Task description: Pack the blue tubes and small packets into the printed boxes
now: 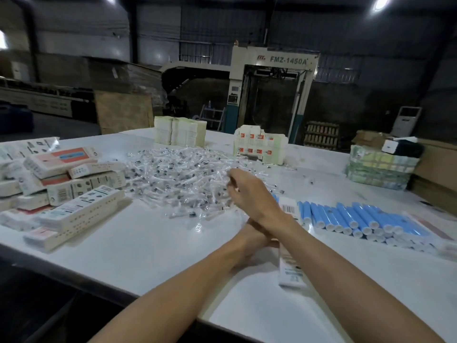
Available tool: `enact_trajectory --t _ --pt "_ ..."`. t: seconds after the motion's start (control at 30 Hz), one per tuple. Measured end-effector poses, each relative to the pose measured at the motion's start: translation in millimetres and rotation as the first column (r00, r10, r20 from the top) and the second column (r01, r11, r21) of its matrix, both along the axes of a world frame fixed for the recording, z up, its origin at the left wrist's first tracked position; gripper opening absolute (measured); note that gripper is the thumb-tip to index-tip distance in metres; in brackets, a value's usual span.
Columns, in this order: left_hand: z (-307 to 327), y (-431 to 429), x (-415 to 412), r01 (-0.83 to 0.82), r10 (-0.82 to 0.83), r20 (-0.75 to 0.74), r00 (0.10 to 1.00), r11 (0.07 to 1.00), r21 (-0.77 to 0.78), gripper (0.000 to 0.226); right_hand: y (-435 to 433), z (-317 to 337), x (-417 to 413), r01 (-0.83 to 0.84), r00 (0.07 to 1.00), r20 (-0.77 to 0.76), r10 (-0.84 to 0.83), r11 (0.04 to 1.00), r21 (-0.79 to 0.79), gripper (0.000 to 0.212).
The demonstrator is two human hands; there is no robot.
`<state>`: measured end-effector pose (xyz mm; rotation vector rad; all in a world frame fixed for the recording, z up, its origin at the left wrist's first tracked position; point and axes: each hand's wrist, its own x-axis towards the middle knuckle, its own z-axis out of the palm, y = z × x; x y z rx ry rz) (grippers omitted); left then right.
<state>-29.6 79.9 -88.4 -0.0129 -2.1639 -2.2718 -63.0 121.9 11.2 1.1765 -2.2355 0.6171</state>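
right hand (243, 191) reaches across the left arm, fingers curled into the heap of small packets (178, 177), pinching one i think, while the left hand (258, 235), mostly hidden under that forearm, grips a printed box (290, 258) tilted up, probably for loading. can't see inside it; blue tubes (351, 219) lie in rows on the surface (148, 243) just to its right, closed boxes (74, 191) piled far left.

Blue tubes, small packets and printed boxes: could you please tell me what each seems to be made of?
Blue tubes: likely smooth plastic, white caps, faint sheen. Small packets: clear glossy film, glinting highlights. Printed boxes: matte paperboard, probably, with sharp folded edges.
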Motion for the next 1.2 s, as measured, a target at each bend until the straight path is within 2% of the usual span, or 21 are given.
enact_trajectory --t 0.1,0.17,0.27,0.33,0.47,0.67,0.87,1.07,1.13,1.2 --pt "14.8 2.3 2.0 0.020 -0.022 -0.201 0.979 1.000 -0.014 0.052 49.6 9.3 3.4 -0.004 0.999 0.038 0.020 0.928 -0.373 0.031" --pt "22.9 4.2 8.4 0.129 -0.124 -0.243 0.962 0.992 0.005 0.067 84.1 14.3 4.4 0.028 0.998 0.056 0.005 0.828 -0.559 0.042" --pt "27.7 4.2 13.0 0.197 -0.190 -0.272 0.943 0.980 -0.002 0.077 129.8 20.2 3.8 0.114 0.992 0.123 -0.034 0.671 -0.733 0.040" --pt "30.7 5.5 14.0 0.193 -0.193 -0.307 0.932 0.981 -0.032 0.080 151.2 25.1 4.5 0.140 0.984 0.177 -0.001 0.618 -0.774 0.033" --pt "36.6 6.3 14.5 0.174 -0.188 -0.355 0.916 0.982 -0.070 0.082 169.5 39.1 7.0 0.130 0.975 0.215 0.057 0.638 -0.759 0.023" --pt "40.0 5.1 14.1 0.178 -0.202 -0.395 0.896 0.979 -0.096 0.085 160.6 47.7 12.6 0.078 0.946 0.290 0.143 0.768 -0.636 0.041" --pt "38.3 4.9 12.6 0.193 -0.213 -0.404 0.890 0.977 -0.091 0.091 145.6 39.8 11.6 0.139 0.939 0.343 -0.011 0.926 -0.351 0.024" --pt "39.2 3.1 14.9 0.180 -0.203 -0.390 0.898 0.979 -0.095 0.085 146.3 31.6 13.9 0.124 0.949 0.311 -0.061 0.974 -0.189 0.009" --pt "40.3 3.0 16.2 0.177 -0.199 -0.386 0.901 0.980 -0.092 0.082 150.4 23.6 13.7 0.151 0.950 0.300 -0.085 0.967 -0.204 0.013" --pt "41.4 2.5 18.1 0.174 -0.195 -0.384 0.902 0.981 -0.091 0.081 155.2 10.4 15.2 0.175 0.960 0.269 -0.078 0.918 -0.357 0.017"
